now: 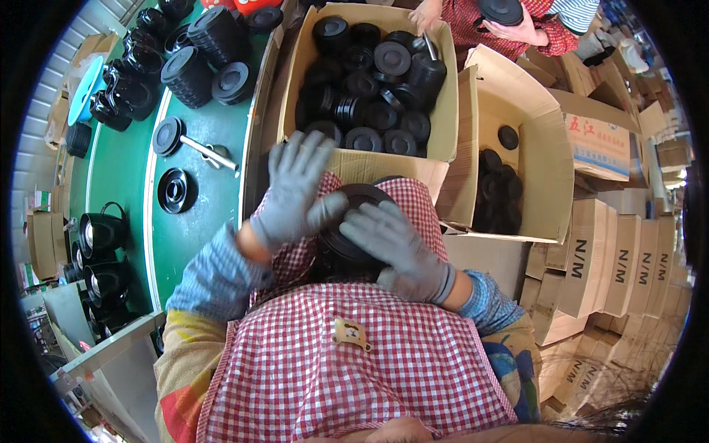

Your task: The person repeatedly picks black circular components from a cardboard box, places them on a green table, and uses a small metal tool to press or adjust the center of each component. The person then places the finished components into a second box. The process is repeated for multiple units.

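Note:
In my lap, between my knees, sits a black round lid-like piece point(341, 246); what lies under it is hidden. My right hand point(402, 247), in a grey glove, rests over its right side with the fingers stretched out and together. My left hand point(295, 193), gloved alike, is raised at its left edge, palm flat and fingers extended, thumb pointing toward the piece. Neither hand grasps anything. Just beyond my knees stands a cardboard box point(292, 81) full of black round lids point(391, 59).
A green-topped bench point(199, 244) on the left carries stacked black lids point(185, 77), black pots point(103, 230) and a metal-handled tool point(210, 153). A second carton point(543, 162) holds more lids. Across from me, a co-worker's hand point(426, 16) reaches into the full box. Cartons point(587, 258) are stacked right.

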`<state>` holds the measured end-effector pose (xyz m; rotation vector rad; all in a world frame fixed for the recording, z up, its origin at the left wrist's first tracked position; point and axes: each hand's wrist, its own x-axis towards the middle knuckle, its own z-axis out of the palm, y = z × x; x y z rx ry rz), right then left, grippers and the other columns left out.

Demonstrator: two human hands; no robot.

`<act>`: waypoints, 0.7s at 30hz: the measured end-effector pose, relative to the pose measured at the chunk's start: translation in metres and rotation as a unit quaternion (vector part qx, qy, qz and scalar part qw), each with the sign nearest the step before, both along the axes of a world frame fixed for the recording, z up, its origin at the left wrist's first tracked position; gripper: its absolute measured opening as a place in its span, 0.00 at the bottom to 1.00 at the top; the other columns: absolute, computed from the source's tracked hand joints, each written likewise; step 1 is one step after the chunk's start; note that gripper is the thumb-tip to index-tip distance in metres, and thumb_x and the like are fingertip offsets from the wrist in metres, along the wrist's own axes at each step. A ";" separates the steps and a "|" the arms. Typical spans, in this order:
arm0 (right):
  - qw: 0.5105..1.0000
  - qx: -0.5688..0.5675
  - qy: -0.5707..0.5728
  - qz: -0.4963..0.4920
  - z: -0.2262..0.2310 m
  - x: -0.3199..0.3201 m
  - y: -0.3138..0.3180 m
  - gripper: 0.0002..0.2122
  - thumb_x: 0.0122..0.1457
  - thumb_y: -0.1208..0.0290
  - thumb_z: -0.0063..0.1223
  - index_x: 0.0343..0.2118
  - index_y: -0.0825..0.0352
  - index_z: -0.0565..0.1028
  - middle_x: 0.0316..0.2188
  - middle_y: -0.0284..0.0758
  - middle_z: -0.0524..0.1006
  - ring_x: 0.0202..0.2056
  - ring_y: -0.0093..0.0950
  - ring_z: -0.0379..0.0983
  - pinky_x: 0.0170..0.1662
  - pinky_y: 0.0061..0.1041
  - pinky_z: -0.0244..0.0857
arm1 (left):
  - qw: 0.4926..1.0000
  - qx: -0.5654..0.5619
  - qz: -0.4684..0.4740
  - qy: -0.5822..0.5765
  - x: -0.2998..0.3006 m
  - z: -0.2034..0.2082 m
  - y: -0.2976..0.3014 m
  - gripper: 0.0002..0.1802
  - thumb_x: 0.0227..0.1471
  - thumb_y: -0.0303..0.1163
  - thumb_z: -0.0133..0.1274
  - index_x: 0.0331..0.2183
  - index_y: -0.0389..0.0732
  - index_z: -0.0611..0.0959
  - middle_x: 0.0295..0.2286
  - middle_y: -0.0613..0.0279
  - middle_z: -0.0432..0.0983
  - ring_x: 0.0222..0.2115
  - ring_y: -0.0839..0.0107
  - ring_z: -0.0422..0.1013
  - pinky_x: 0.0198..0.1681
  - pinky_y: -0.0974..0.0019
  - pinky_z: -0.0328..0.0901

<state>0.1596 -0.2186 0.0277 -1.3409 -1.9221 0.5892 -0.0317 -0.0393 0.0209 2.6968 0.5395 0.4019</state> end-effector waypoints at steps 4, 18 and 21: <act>0.999 0.006 -0.035 -0.022 -0.011 0.000 -0.006 0.34 0.67 0.44 0.36 0.61 0.74 0.66 0.64 0.55 0.62 0.68 0.50 0.53 0.70 0.49 0.42 | 0.998 -0.002 -0.068 -0.013 0.002 -0.003 -0.024 0.53 0.52 0.69 0.48 0.62 0.34 0.65 0.61 0.37 0.60 0.63 0.34 0.53 0.66 0.34 0.40; 0.973 -0.055 -0.221 0.032 -0.006 0.057 0.024 0.49 0.47 0.34 0.59 0.69 0.56 0.58 0.70 0.46 0.53 0.71 0.46 0.42 0.72 0.50 0.31 | 0.926 -0.349 -0.132 0.055 0.067 -0.012 0.024 0.19 0.61 0.37 0.54 0.51 0.39 0.79 0.50 0.46 0.76 0.52 0.46 0.72 0.56 0.52 0.67; 0.971 -0.064 -0.142 0.180 -0.014 0.026 0.045 0.45 0.49 0.34 0.55 0.68 0.51 0.61 0.71 0.41 0.54 0.72 0.44 0.41 0.72 0.50 0.28 | 0.909 -0.306 -0.278 -0.047 0.085 -0.039 0.027 0.19 0.60 0.38 0.54 0.49 0.39 0.80 0.46 0.46 0.78 0.49 0.50 0.74 0.51 0.51 0.69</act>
